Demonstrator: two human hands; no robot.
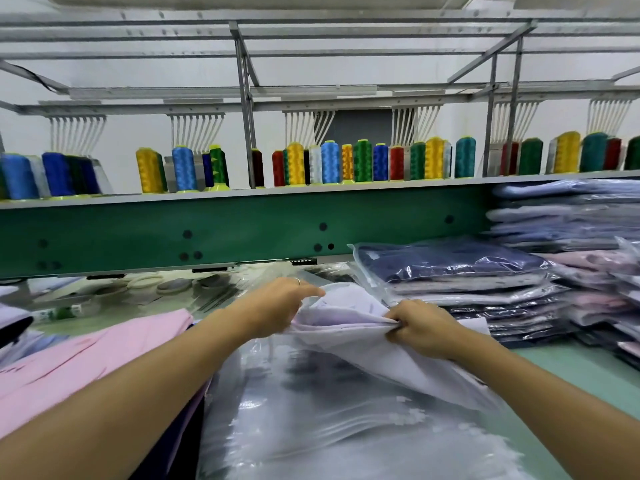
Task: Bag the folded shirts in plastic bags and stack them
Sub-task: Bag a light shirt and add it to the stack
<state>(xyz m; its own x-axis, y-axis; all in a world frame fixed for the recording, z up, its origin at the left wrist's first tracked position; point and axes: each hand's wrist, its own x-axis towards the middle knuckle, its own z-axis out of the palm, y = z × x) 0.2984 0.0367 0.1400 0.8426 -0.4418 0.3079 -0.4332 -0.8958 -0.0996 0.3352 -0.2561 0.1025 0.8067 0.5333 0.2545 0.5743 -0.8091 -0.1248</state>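
- Left hand (277, 306) has the far left edge of the lilac shirt (346, 318), fingers curled round the cloth.
- Right hand (420, 329) pinches the shirt's right edge, tight.
- The shirt sits mid-scene between my hands, far end raised, near end down on the clear plastic bags (311, 420).
- Stack of bagged shirts (467, 282) is just right of it.
- Pink shirts (86, 358) lie to the left.

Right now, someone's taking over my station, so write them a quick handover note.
Grip: left hand pinches the far edge of the lavender shirt; right hand grips its right corner.
The shirt lies over the pile of clear bags, not clearly bagged yet.
Done: bagged shirts stacked at right.
Left: bag this one, stack it, then the pink shirts at left.
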